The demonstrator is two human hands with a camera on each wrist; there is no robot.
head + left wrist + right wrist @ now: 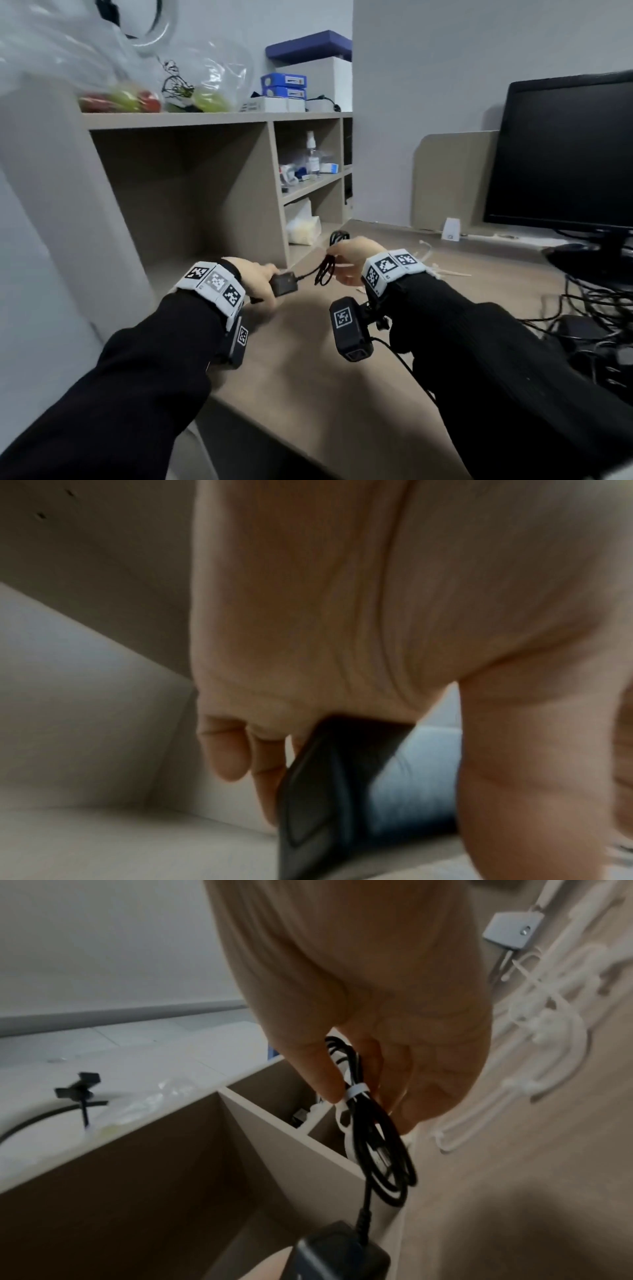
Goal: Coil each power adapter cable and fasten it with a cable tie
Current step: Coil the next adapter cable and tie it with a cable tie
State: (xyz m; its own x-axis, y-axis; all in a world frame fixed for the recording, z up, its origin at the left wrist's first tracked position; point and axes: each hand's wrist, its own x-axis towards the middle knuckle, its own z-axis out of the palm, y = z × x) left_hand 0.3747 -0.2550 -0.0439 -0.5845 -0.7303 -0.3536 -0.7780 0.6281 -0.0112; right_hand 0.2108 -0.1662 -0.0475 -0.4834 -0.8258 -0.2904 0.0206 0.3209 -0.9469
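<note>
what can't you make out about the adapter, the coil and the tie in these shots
- Left wrist view: the adapter is blurred and partly covered by the left hand; no label or prongs readable.
- Right wrist view: the white cable tie wraps the coiled cable, but the right hand hides whether it is locked.
- Head view: the coil is small and motion-blurred; loops cannot be counted.
</note>
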